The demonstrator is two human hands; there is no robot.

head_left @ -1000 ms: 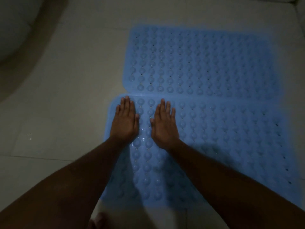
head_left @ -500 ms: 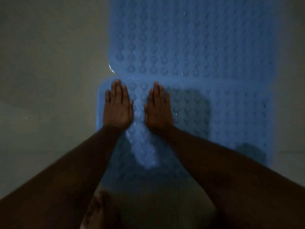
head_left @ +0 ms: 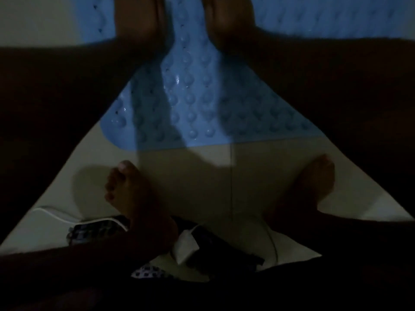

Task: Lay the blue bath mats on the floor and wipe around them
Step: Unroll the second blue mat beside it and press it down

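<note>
**Head view (sole view)**

1. Mat (head_left: 190, 97): blue and studded, with wet glints, flat on the floor (head_left: 202, 187). Its near edge ran left to right ahead of my feet, so I judged its long axis crosswise to me. It stretched forward under my hands. No second mat showed.
2. Left hand (head_left: 139, 19) and right hand (head_left: 226, 16): side by side at the top edge, over the mat with a strip of studs between them. The frame cut the fingers off, so I could not tell whether they were flat, curled or holding anything. The left hand was nearer the mat's left border and the bare floor beyond it.
3. Left foot (head_left: 130, 194) and right foot (head_left: 314, 182): bare on the tile, short of the mat and not touching it.
4. Cable (head_left: 51, 213), white, and checked cloth (head_left: 94, 230): both by my left heel. A dark object beside them was too dim to identify.

**Change:** half a second earlier the view faced forward, showing both hands whole with palms flat and a second mat beyond. By this moment it had tipped down to my feet. The hands seemed to be on the same stretch of mat.

**Judgement:** laying looked done, and wiping around the mat was still to come.
</note>
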